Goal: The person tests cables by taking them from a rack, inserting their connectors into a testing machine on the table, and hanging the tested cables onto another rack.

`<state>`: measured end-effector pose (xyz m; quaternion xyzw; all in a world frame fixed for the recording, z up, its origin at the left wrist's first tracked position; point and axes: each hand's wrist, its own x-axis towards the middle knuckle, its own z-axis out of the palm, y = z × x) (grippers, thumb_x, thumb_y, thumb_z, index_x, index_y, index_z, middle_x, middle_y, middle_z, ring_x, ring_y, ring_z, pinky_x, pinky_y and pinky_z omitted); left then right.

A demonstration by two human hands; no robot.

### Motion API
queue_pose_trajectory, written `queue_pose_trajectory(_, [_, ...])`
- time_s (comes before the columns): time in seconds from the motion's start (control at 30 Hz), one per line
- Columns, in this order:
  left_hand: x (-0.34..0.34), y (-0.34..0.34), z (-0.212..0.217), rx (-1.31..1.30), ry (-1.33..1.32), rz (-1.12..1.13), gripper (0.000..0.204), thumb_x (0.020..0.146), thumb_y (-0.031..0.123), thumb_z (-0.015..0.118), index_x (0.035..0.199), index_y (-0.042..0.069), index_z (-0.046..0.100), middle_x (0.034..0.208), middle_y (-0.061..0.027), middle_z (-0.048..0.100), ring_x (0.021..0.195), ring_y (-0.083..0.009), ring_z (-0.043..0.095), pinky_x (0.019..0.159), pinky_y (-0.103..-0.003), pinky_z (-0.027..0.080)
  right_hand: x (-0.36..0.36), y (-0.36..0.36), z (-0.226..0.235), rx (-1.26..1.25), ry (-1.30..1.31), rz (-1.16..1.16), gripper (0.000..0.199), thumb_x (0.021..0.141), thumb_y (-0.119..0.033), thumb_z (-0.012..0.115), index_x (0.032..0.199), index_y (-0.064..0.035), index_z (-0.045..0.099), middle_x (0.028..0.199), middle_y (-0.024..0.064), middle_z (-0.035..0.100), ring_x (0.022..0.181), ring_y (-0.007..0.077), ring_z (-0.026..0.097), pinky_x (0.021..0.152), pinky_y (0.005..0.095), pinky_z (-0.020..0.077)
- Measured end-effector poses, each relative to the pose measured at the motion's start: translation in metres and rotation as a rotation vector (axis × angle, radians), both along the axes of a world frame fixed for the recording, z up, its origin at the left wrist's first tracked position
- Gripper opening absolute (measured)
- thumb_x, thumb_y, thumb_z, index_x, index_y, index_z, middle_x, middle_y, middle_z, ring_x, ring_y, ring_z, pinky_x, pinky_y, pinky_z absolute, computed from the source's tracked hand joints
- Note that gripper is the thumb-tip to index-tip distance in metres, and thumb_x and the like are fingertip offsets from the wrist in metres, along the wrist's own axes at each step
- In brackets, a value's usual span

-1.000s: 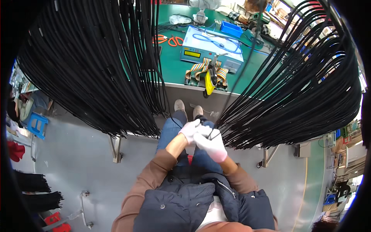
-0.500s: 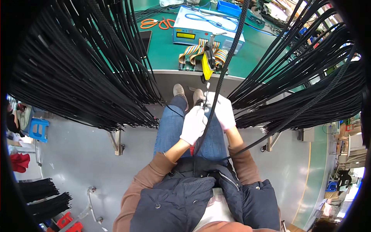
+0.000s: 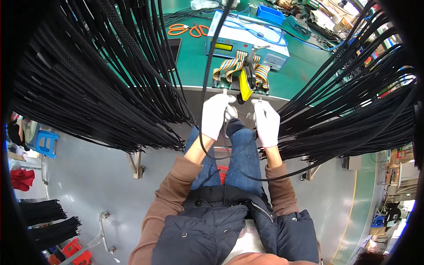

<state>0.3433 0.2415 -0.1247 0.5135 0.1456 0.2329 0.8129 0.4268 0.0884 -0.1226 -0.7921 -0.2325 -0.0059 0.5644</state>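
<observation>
Both my hands wear white gloves over my lap, just short of the table edge. My left hand (image 3: 213, 118) is closed on a cable end, whose small pale connector (image 3: 225, 92) points up past the fingers. Level with it on the right, my right hand (image 3: 267, 124) pinches another small connector (image 3: 260, 100). A black braided cable (image 3: 206, 84) comes down from above, passes by my left wrist and loops over my thighs. Between and just beyond the hands stands a toggle clamp with a yellow handle (image 3: 245, 86), fixed at the table edge.
Rainbow ribbon cables (image 3: 229, 67) run from the clamp fixture to a blue-white tester box (image 3: 247, 37). Orange-handled scissors (image 3: 178, 29) and a blue tray (image 3: 271, 15) lie on the green table. Thick bundles of black cables hang at left (image 3: 101, 88) and right (image 3: 353, 110).
My hands have moved apart and forward to the table edge, each with a connector end. The braided cable has shifted left and now sags in a loop. The view has shifted slightly.
</observation>
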Motion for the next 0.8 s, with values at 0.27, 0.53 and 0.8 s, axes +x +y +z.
queue_pose_trajectory(0.27, [0.004, 0.009, -0.009, 0.11, -0.002, 0.127, 0.023, 0.092, 0.01, 0.054, 0.098, -0.004, 0.072, 0.085, -0.0083, 0.071, 0.062, -0.0101, 0.056, 0.059, -0.02, 0.043, 0.004, 0.003, -0.002, -0.028, -0.103, 0.045, 0.021, 0.092, -0.012, 0.059, 0.106, 0.0005, 0.069, 0.083, 0.0085, 0.069, 0.064, 0.0152, 0.055, 0.062, 0.0265, 0.046])
queue_pose_trajectory(0.53, [0.009, 0.01, -0.017, 0.074, -0.012, 0.155, 0.024, 0.091, 0.01, 0.054, 0.099, -0.003, 0.073, 0.086, -0.0071, 0.071, 0.064, -0.0092, 0.055, 0.062, -0.02, 0.042, 0.005, 0.007, -0.007, 0.037, 0.033, 0.056, 0.018, 0.093, -0.01, 0.055, 0.098, -0.0011, 0.07, 0.069, 0.0028, 0.063, 0.054, 0.0086, 0.046, 0.051, 0.0221, 0.0351])
queue_pose_trajectory(0.8, [0.014, 0.012, -0.004, -0.288, -0.038, 0.033, 0.025, 0.092, 0.011, 0.053, 0.099, -0.003, 0.073, 0.071, -0.0065, 0.065, 0.054, -0.0104, 0.051, 0.052, -0.021, 0.038, 0.006, 0.005, 0.004, 0.016, 0.107, 0.041, 0.015, 0.09, -0.009, 0.058, 0.094, -0.0019, 0.071, 0.078, 0.0042, 0.068, 0.06, 0.0136, 0.052, 0.058, 0.0262, 0.0433])
